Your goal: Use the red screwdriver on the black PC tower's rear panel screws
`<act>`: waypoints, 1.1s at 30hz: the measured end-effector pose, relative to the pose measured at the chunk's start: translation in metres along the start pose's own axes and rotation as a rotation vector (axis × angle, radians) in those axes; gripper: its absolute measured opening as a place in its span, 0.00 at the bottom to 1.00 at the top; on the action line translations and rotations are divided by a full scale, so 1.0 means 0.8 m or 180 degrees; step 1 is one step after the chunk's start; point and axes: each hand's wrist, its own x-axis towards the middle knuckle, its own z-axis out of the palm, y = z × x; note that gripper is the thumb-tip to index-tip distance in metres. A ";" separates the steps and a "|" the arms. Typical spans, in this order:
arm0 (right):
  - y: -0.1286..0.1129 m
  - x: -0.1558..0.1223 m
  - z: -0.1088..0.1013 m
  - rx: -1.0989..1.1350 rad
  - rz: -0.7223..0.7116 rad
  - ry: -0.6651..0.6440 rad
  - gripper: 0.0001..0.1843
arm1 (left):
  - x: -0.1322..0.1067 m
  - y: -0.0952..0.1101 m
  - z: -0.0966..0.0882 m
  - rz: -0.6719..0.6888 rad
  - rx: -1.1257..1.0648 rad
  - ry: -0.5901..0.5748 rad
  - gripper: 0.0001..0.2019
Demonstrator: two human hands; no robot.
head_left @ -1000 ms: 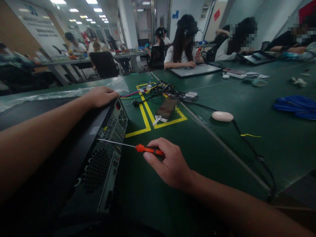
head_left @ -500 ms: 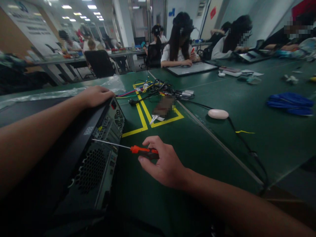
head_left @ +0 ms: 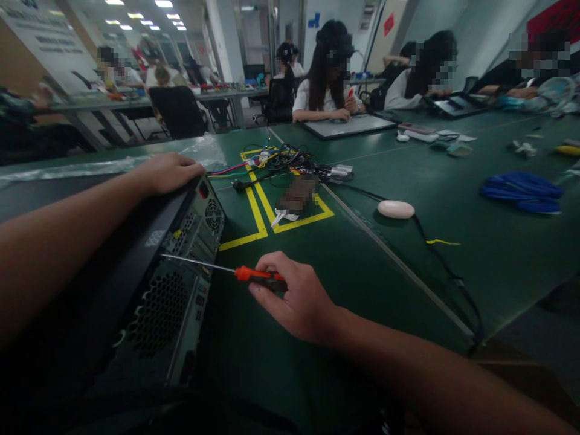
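Observation:
A black desktop computer case (head_left: 97, 241) lies at the left with its perforated metal back panel turned toward the right. Flat on its top, by the rear edge, rests my left hand (head_left: 170, 171), its fingers extended and partly hidden behind the hand. In my right hand (head_left: 296, 296) I hold a screwdriver (head_left: 260, 277) with an orange and black handle, gripped between thumb and fingers. Its long shaft points left, and the tip is at the case's back edge, beside the honeycomb vent. Whether the tip sits in a screw is too small to tell.
Beyond the case lie tangled cables (head_left: 290, 160), a dark phone-like object (head_left: 296, 196) and yellow tape (head_left: 260, 220) on the green table (head_left: 362, 290). A pale oval object (head_left: 396, 209) and a blue bundle (head_left: 521, 192) are to the right. People sit across the table.
The view has shifted slightly, so everything sits a little further left. My right fingers have closed nearer round the screwdriver handle. My left hand stays on the case.

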 end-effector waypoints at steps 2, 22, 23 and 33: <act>0.000 0.000 0.000 -0.0021 -0.0001 -0.0002 0.07 | 0.000 0.001 -0.001 -0.0042 -0.0087 -0.0080 0.36; 0.002 0.000 -0.002 -0.0142 -0.0179 0.0194 0.07 | -0.004 0.006 -0.005 0.0014 -0.0039 -0.0179 0.35; 0.002 0.000 -0.001 -0.0157 -0.0188 0.0224 0.08 | -0.004 0.006 -0.005 0.0016 -0.0046 -0.0178 0.35; 0.001 0.002 0.001 -0.0231 -0.0149 0.0261 0.12 | -0.004 0.008 -0.005 0.0008 -0.0017 -0.0196 0.36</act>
